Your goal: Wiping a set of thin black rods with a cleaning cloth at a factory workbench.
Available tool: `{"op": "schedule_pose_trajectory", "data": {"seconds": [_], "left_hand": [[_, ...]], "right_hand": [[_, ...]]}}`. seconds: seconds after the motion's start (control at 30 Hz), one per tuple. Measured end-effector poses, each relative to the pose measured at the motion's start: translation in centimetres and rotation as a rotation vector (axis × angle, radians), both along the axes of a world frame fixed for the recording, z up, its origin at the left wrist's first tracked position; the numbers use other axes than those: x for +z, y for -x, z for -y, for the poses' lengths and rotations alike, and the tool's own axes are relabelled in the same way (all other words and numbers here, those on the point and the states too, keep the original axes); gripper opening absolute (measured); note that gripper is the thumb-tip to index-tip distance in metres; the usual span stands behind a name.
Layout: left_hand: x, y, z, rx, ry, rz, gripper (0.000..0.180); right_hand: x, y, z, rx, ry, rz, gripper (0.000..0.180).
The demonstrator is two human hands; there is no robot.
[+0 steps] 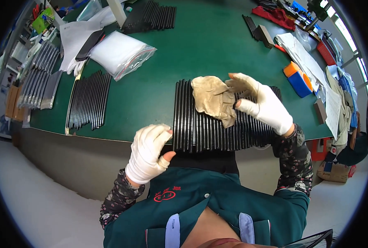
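A row of thin black rods [184,124] lies side by side along the near edge of the green table. On top of them rests a crumpled tan cloth [210,97]. My right hand [262,101], in a white glove with bare fingertips, is over the rods at the cloth's right edge. Its thumb and fingers are spread apart, and whether they touch the cloth I cannot tell. My left hand [149,153], gloved the same way, hovers by the table edge just left of the rods. Its fingers are loosely bent, the thumb stands apart, and nothing shows in it.
More black rods [89,99] lie at the left, and another bundle [155,16] at the back. A clear bag with white contents [120,53] sits at the far left. To the right are a blue and orange tape dispenser [298,80], a grey block [264,36] and a red cloth [274,17].
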State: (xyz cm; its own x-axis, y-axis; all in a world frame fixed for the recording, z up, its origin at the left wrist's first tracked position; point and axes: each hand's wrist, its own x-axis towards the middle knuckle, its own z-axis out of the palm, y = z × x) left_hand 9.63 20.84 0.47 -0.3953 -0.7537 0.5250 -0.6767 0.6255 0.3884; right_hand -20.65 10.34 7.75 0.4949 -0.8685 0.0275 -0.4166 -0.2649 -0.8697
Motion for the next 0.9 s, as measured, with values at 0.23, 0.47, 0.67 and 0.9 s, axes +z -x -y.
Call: {"op": "schedule_pose_trajectory", "data": {"seconds": [0.23,0.47,0.67,0.9], "left_hand": [[-1.3,1.2,-0.7,-0.004,0.044,-0.02,0.048],[-1.7,2.0,1.0,-0.113,0.07,0.022,0.034],[-1.3,2.7,1.3,-0.156,0.095,-0.024,0.04],[-2.7,4.1,1.0,-0.277,0.076,0.087,0.039]], "right_hand": [[-3.0,-0.9,-0.4,-0.111,0.626,-0.347,0.04],[-4.5,-2.2,2.0,-0.217,0.326,-0.478,0.045],[-2.0,-3.2,1.6,-0.334,0.234,-0.14,0.02],[-2.7,-4.9,-0.2,0.223,0.704,-0.322,0.035]]}}
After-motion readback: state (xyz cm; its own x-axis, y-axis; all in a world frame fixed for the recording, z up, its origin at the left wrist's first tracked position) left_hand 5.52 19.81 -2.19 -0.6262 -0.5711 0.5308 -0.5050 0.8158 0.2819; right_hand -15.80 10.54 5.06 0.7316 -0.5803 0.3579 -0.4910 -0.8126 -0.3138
